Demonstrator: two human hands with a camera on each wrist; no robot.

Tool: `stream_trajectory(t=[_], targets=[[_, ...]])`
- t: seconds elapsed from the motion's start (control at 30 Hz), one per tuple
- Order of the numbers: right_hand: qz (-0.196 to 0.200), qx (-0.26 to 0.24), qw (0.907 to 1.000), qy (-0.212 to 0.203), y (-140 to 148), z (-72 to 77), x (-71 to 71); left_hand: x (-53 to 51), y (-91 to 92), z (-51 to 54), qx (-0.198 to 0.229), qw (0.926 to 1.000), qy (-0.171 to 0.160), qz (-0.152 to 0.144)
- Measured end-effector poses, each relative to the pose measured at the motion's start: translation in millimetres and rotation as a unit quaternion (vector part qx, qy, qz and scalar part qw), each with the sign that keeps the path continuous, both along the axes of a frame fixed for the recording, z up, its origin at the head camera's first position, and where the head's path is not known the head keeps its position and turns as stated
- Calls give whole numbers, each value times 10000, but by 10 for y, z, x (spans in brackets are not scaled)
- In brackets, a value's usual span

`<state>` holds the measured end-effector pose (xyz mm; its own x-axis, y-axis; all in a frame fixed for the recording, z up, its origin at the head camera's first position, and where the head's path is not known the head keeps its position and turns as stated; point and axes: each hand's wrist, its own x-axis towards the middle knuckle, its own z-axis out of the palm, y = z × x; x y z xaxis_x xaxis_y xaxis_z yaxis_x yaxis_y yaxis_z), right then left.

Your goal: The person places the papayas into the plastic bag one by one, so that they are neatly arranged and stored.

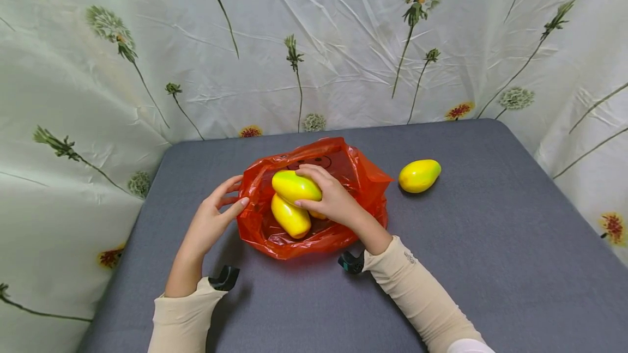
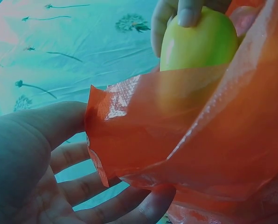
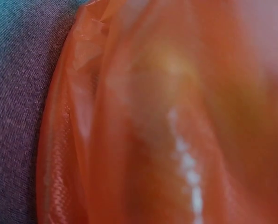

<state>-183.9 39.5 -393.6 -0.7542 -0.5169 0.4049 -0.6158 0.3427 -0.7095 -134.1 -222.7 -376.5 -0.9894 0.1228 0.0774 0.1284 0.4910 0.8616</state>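
Your left hand (image 1: 211, 219) holds the left rim of the red bag (image 1: 368, 176), thumb on one side of the plastic and fingers on the other; the left wrist view shows those fingers spread under the edge. Your right hand (image 1: 331, 195) reaches over the bag's near right side and grips the top mango (image 1: 289, 185), fingers on its far side and thumb on its near side. That mango is yellow with a green flush and sits at the bag's wide mouth, tilted over the lower mango (image 1: 291, 217), which lies inside. A sliver of more yellow fruit (image 1: 318, 214) shows under your right hand, mostly hidden. The loose mango (image 1: 419, 176) lies to the right of the bag, apart from it, on the grey table (image 1: 304, 309). The bag stands towards the far middle of the table, with a dark printed face partly visible on its inner far wall. In the right wrist view the plastic fills most of the view, with blurred yellow behind it. Pale cloth (image 1: 343, 31) printed with dandelions hangs behind the table.
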Motion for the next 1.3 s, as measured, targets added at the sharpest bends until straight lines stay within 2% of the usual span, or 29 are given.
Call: stream_trajectory(t=[0.27,0.5,0.67,0.77,0.87,0.97,1.07,1.2,1.3], targets=[[16,-442,9987,266,35,48,38,-4,-9,-11,-9,10000,85,-18],[151,-1035,9923,668,134,208,143,0,-11,-5,-12,10000,-20,8],[203,-1517,9827,1043,274,352,223,-5,-12,-6,-22,10000,-87,13],[170,-1859,9729,1366,401,444,258,-3,-12,-1,-35,10000,-80,25],[47,-2261,9628,1482,564,524,279,1,-10,6,-47,10000,-59,34],[-256,-2557,9558,1430,763,554,277,3,-10,6,-40,10000,-47,25],[-764,-2583,9534,1357,970,565,273,2,-10,1,-22,10000,-63,19],[-1579,-2339,9521,1181,1184,565,299,0,-10,-6,-21,10000,-48,18],[-2086,-2100,9494,1051,1332,483,270,0,-18,-9,-44,10000,-34,40]])
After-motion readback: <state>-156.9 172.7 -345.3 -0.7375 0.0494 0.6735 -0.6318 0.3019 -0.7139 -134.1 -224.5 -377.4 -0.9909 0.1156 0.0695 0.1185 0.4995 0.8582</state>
